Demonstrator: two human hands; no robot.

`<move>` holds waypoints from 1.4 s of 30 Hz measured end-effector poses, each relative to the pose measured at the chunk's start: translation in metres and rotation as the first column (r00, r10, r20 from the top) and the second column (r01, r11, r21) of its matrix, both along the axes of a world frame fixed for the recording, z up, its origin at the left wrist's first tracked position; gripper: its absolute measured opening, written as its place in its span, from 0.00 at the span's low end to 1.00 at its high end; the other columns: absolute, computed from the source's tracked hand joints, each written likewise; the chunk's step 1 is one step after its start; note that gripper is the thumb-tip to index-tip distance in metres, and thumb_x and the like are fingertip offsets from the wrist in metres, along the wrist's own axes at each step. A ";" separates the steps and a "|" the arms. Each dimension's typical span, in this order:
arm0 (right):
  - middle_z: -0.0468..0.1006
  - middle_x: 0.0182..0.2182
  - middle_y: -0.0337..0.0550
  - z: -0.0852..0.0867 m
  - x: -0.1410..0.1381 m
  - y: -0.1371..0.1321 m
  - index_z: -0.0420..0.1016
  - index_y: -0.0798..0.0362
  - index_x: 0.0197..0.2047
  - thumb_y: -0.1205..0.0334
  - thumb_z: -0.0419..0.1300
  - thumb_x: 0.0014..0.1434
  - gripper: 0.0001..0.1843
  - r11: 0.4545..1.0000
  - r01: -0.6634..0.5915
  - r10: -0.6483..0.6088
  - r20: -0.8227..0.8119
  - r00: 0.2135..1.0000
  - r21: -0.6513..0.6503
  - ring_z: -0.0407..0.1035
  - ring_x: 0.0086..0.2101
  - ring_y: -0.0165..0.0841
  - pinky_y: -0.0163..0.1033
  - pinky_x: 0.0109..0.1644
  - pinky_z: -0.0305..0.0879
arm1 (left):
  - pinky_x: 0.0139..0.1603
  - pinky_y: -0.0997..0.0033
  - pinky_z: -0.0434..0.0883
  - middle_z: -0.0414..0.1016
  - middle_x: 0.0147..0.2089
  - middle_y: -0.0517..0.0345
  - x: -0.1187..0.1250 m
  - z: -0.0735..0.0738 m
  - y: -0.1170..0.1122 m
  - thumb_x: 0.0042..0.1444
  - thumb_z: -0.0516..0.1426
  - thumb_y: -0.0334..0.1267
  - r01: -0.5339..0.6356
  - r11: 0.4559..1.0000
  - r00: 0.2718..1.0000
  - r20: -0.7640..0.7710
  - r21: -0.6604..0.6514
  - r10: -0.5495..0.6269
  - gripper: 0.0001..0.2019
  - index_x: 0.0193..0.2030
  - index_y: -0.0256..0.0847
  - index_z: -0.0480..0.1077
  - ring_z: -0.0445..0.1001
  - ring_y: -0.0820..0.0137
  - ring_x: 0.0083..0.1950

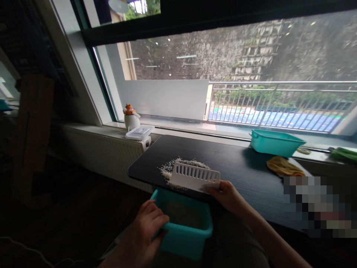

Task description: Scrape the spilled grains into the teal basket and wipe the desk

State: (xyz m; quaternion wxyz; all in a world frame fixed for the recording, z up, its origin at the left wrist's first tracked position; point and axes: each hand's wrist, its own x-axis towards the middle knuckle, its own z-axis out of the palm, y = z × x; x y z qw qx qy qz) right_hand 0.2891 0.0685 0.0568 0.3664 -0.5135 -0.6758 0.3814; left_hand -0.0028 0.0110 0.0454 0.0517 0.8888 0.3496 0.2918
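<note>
My right hand (227, 194) is closed on the right end of a white plastic slotted panel (192, 182). The panel stands on edge near the front of the black table (237, 160), among scattered white grains that look like rice (167, 173). Some grains lie behind it and show through its slots. Below the table's front edge is a teal plastic bin (192, 229). My left hand (149, 225) grips its left rim, fingers over the edge. The inside of the bin is dim, so I cannot tell what lies in it.
A second teal bin (275, 143) stands at the back right, with a yellow-brown cloth (284, 166) before it. A blurred patch (318, 204) covers the table's right end. By the window, a clear plastic lid (140, 131) lies beside a white pot (132, 121) with an orange figure.
</note>
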 end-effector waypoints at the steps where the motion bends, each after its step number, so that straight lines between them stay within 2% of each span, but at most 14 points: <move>1: 0.82 0.36 0.45 0.001 -0.001 0.000 0.79 0.56 0.39 0.56 0.58 0.57 0.14 1.000 -0.004 0.004 0.007 1.000 -0.003 0.75 0.35 0.40 0.41 0.38 0.72 | 0.57 0.47 0.64 0.72 0.34 0.62 0.000 0.000 0.000 0.53 0.53 0.22 -0.001 1.000 1.000 0.000 -0.001 0.001 0.13 0.41 0.43 0.66 0.71 0.67 0.39; 6: 0.82 0.36 0.47 0.005 -0.009 0.002 0.79 0.58 0.39 0.57 0.59 0.57 0.14 1.000 -0.016 0.015 0.028 0.999 0.007 0.75 0.36 0.40 0.42 0.38 0.72 | 0.55 0.48 0.65 0.72 0.34 0.62 -0.001 0.002 0.000 0.52 0.53 0.22 -0.001 1.000 1.000 0.002 -0.014 0.001 0.13 0.40 0.44 0.67 0.71 0.67 0.39; 11: 0.82 0.38 0.45 0.005 -0.017 0.002 0.78 0.57 0.43 0.55 0.58 0.58 0.15 0.995 -0.099 0.098 -0.016 0.995 -0.034 0.75 0.39 0.40 0.41 0.40 0.73 | 0.55 0.49 0.66 0.73 0.34 0.62 -0.004 0.002 0.001 0.51 0.53 0.22 -0.005 1.000 1.000 -0.005 -0.007 0.005 0.13 0.40 0.44 0.67 0.71 0.66 0.39; 17: 0.82 0.38 0.46 0.003 -0.013 -0.004 0.78 0.58 0.40 0.57 0.59 0.58 0.14 0.998 -0.053 0.053 0.008 0.999 -0.023 0.75 0.38 0.40 0.41 0.40 0.73 | 0.57 0.47 0.64 0.73 0.34 0.62 -0.009 0.001 0.000 0.52 0.53 0.23 -0.022 1.000 1.000 -0.008 -0.011 0.021 0.13 0.41 0.44 0.67 0.71 0.66 0.40; 23: 0.81 0.43 0.46 0.004 -0.013 -0.009 0.77 0.57 0.45 0.55 0.58 0.59 0.16 0.988 -0.148 0.146 -0.047 0.988 -0.042 0.74 0.41 0.40 0.41 0.42 0.73 | 0.58 0.48 0.64 0.73 0.35 0.62 -0.009 0.003 -0.001 0.52 0.53 0.23 -0.025 1.000 0.999 -0.020 -0.007 0.025 0.13 0.41 0.45 0.67 0.72 0.66 0.40; 28: 0.82 0.37 0.45 0.007 -0.015 -0.005 0.78 0.58 0.41 0.57 0.59 0.58 0.14 0.998 -0.055 0.054 -0.022 0.998 -0.027 0.75 0.39 0.40 0.42 0.41 0.74 | 0.56 0.51 0.66 0.73 0.34 0.62 -0.010 0.003 0.000 0.53 0.53 0.24 -0.026 0.999 1.000 -0.010 0.038 0.026 0.12 0.40 0.44 0.67 0.72 0.67 0.39; 34: 0.81 0.40 0.44 0.007 -0.017 -0.008 0.78 0.56 0.44 0.55 0.59 0.58 0.15 0.991 -0.124 0.120 -0.079 0.990 -0.051 0.75 0.41 0.40 0.41 0.41 0.74 | 0.57 0.51 0.65 0.73 0.34 0.62 -0.012 0.002 0.001 0.53 0.53 0.23 -0.035 0.999 0.999 -0.025 0.031 0.035 0.12 0.40 0.43 0.67 0.72 0.67 0.39; 42: 0.82 0.35 0.45 0.000 -0.014 0.009 0.79 0.56 0.37 0.57 0.59 0.57 0.12 0.999 -0.021 0.022 -0.025 0.999 0.041 0.75 0.36 0.39 0.41 0.38 0.71 | 0.55 0.50 0.66 0.73 0.34 0.61 -0.013 0.002 0.002 0.53 0.52 0.23 -0.039 0.998 0.999 -0.014 0.041 0.040 0.12 0.39 0.43 0.67 0.71 0.67 0.38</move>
